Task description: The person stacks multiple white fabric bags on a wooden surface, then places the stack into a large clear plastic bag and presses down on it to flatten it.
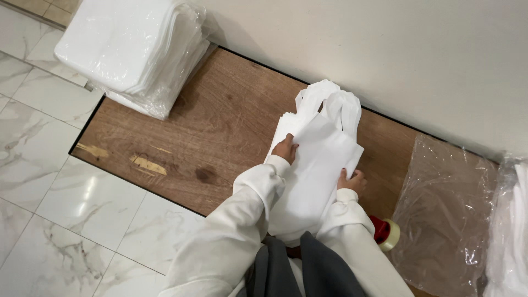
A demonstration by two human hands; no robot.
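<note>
A stack of white handled bags (316,154) lies on a brown wooden table (209,132), handles pointing toward the wall. My left hand (285,148) grips the stack's left edge, fingers curled over the top bag. My right hand (352,180) holds the right edge lower down. Both arms wear white sleeves.
A large bundle of white bags in clear plastic wrap (132,49) overhangs the table's far left corner. An empty clear plastic wrapper (445,209) lies at right, another wrapped bundle (511,225) beyond it. A tape roll on a red dispenser (388,232) sits by my right arm. Marble floor tiles (49,181) lie left.
</note>
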